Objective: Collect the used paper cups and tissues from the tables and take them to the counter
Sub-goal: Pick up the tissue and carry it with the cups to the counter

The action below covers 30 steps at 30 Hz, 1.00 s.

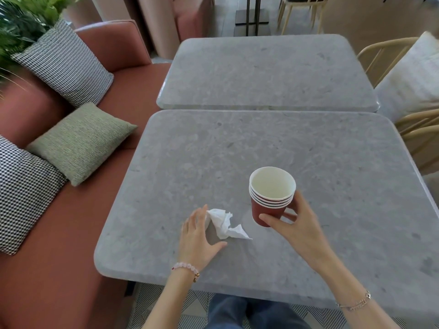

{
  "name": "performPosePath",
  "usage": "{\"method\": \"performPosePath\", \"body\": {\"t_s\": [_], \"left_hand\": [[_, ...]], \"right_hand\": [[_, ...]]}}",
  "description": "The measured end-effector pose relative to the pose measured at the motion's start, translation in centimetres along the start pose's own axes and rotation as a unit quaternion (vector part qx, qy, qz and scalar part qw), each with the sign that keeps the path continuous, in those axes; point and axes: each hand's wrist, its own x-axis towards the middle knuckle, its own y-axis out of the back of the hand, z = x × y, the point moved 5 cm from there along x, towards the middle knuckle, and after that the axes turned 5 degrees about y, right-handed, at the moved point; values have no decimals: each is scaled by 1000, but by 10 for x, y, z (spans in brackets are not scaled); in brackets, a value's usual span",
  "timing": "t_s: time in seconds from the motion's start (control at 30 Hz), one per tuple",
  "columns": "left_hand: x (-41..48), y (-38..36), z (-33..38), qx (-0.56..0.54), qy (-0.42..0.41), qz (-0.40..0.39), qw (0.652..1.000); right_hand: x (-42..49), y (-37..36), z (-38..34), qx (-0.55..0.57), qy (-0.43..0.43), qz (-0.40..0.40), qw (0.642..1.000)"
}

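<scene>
Right hand (294,224) grips the stacked red cups (270,193); left hand (199,231), fingers spread, touches the crumpled tissue (225,224) on the table (332,162).

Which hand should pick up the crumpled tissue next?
Probably the left hand. It is open and right beside the tissue on the table, while the right hand is busy gripping the stack of red paper cups.
</scene>
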Motion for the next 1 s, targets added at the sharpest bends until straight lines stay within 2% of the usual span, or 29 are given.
{"method": "performPosePath", "body": {"t_s": [0.4,0.7,1.0], "left_hand": [[7,-27,25,56,41,2,998],[4,-28,37,-52,24,32,998],[7,-20,41,-88,38,50,994]], "right_hand": [[-7,3,2,2,3,1,1000],[-10,11,10,0,-12,11,1000],[-7,15,9,1,-16,11,1000]]}}
